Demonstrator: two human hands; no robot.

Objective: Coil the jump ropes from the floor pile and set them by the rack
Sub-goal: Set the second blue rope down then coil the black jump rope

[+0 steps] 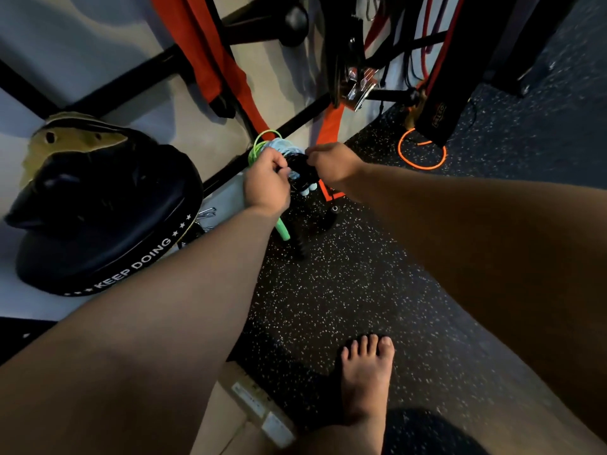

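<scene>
At the rack (pixel 295 123), your left hand (pixel 266 182) and right hand (pixel 331 162) clench fingers (pixel 279 164) round a black jump rope (pixel 300 169), apparently mid-coil. A green rope (pixel 259 146) lies coiled just beyond them, an orange rope (pixel 422 152) well right

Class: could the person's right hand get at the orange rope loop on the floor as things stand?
Probably yes, once freed: only bare speckled floor lies between the right hand and the orange rope loop, though that hand now pinches the black coil.
</scene>
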